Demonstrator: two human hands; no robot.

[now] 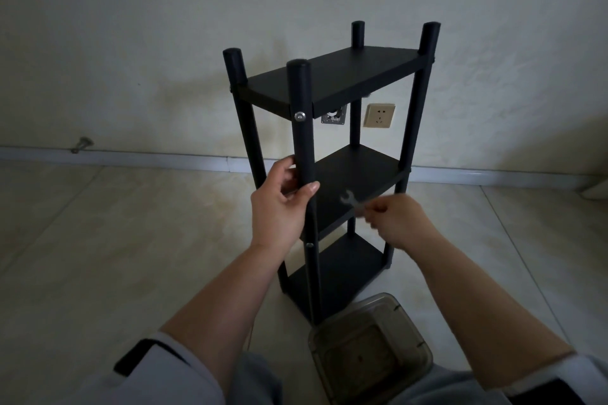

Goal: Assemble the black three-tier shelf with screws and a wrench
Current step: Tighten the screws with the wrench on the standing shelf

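Left hand [279, 204] curls around the near front post of the black shelf [332, 82], thumb across it. That shelf stands upright on the tiled floor [98, 240] by the wall, three matte boards between four round posts. Right hand [398, 219] pinches a small silver wrench [353, 200], its open end pointing up-left.
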